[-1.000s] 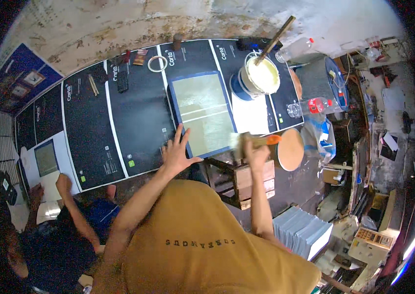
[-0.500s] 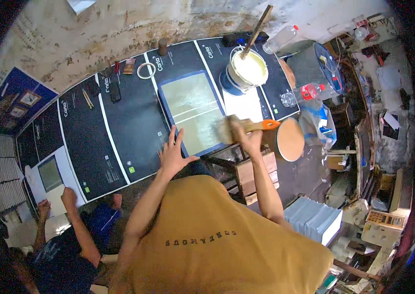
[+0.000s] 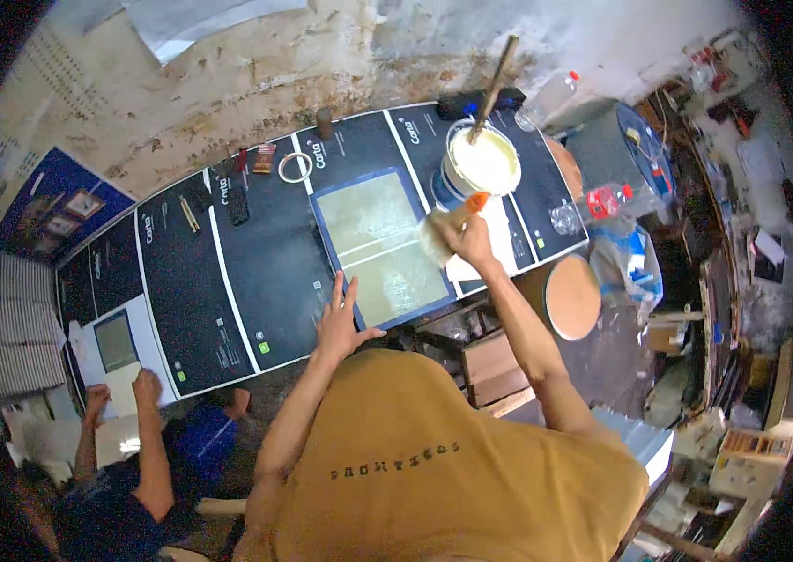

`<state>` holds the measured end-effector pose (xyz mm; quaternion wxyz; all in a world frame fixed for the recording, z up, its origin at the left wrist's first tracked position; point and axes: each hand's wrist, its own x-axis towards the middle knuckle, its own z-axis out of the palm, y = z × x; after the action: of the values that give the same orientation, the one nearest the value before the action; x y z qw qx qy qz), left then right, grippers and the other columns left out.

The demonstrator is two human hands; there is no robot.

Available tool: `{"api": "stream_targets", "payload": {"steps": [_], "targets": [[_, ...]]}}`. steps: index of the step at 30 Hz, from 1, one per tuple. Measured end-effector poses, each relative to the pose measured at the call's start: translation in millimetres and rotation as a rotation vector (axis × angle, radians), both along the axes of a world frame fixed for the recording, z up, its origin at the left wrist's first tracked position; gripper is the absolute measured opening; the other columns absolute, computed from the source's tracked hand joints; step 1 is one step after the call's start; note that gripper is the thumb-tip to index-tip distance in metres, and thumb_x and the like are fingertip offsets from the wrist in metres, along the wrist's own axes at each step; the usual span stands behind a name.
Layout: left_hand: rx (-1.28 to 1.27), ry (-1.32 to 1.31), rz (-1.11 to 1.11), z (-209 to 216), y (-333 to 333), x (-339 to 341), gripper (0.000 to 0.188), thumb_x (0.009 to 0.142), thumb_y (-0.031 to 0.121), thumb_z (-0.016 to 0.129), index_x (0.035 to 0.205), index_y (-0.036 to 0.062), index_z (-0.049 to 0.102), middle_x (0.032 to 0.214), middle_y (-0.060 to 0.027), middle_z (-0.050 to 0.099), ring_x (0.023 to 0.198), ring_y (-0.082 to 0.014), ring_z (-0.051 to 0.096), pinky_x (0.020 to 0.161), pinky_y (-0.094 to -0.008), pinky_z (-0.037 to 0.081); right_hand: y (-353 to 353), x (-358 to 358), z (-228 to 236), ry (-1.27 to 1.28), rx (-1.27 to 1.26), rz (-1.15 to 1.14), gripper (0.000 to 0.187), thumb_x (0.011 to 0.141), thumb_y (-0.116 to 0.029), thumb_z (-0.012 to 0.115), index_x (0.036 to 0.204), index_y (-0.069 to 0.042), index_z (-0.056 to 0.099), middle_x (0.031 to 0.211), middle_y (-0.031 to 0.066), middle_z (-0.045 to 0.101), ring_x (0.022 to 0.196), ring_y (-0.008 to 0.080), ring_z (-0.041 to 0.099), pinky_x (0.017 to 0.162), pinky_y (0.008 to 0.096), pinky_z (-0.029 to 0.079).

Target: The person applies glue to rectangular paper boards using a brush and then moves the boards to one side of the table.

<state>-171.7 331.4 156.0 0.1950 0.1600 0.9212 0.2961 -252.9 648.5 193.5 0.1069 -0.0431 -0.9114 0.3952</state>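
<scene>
A flat rectangular board with a blue border and two pale olive, glossy-looking areas [image 3: 373, 217] lies on the black-covered table. My left hand [image 3: 342, 323] spreads its fingers at the board's near left edge. In my right hand [image 3: 471, 244] is a wide, light-bristled brush [image 3: 434, 240] with an orange handle end, its bristles at the board's right side; motion blurs it. Just beyond that hand stands a bucket [image 3: 448, 187] of cream-coloured liquid, with a wooden stick [image 3: 496, 86] leaning in it. A white sheet [image 3: 468, 269] lies beside the board under my right wrist.
Another person's hands [image 3: 145, 386] work at a smaller framed panel [image 3: 116, 343] on the far left. A tape roll [image 3: 295, 168] and thin sticks [image 3: 190, 214] lie along the back. Plastic bottles [image 3: 609, 200], a round stool [image 3: 572, 298] and stacked grey sheets [image 3: 635, 440] stand on the right.
My right hand has moved up the board's right side, and the brush handle has swung from pointing right to pointing up toward the bucket. My left hand stays at the board's edge. The view has shifted.
</scene>
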Motion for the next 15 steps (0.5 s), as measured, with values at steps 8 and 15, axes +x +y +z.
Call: {"api": "stream_targets", "payload": {"steps": [8, 15], "targets": [[-0.032, -0.050, 0.020, 6.5, 1.3, -0.3, 0.128, 0.059, 0.057, 0.087, 0.159, 0.0159, 0.018, 0.168, -0.0138, -0.001, 0.132, -0.0493, 0.045, 0.101, -0.0571, 0.047, -23.4, -86.9, 1.6, -0.085, -0.055, 0.551, 0.027, 0.086, -0.031, 0.076, 0.087, -0.005, 0.073, 0.090, 0.0133, 0.071, 0.080, 0.0214, 0.068, 0.072, 0.0344, 0.052], [-0.035, -0.087, 0.096, 3.2, 3.5, 3.0, 0.127, 0.059, 0.045, 0.091, 0.159, 0.0200, 0.017, 0.168, -0.0090, -0.001, 0.128, -0.0479, 0.050, 0.098, -0.0567, 0.049, -29.2, -173.0, 45.6, -0.031, 0.124, 0.344, 0.016, 0.086, -0.021, 0.073, 0.098, -0.010, 0.073, 0.100, 0.0142, 0.071, 0.092, 0.0303, 0.068, 0.079, 0.0376, 0.053]]}}
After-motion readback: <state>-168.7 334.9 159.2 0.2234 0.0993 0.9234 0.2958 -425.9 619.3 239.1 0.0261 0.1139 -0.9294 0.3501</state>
